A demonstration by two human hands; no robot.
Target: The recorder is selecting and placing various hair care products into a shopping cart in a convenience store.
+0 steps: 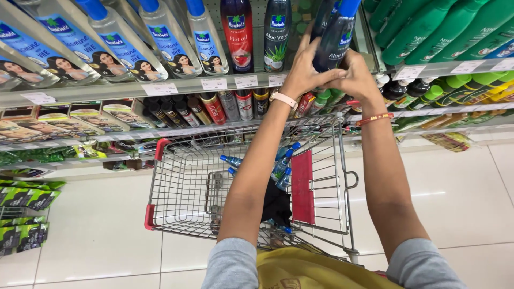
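Note:
Both my hands reach up to a shelf and hold a dark bottle with a blue cap (336,33). My left hand (305,68), with a pink watch on its wrist, cups the bottle's lower left side. My right hand (357,76), with a red thread band on its wrist, grips the bottle's base from the right. The bottle leans among other dark bottles at the shelf's front edge (235,81). Below my arms stands a wire shopping cart (176,184) holding several clear bottles with blue caps (281,163) and a black item (276,206).
Clear bottles with blue caps (166,40) line the upper shelf to the left. Green bottles (428,27) fill the shelf on the right. Lower shelves hold small dark bottles (176,112) and flat boxes (80,122). Green packets (21,214) hang at the far left. White tiled floor (455,192) surrounds the cart.

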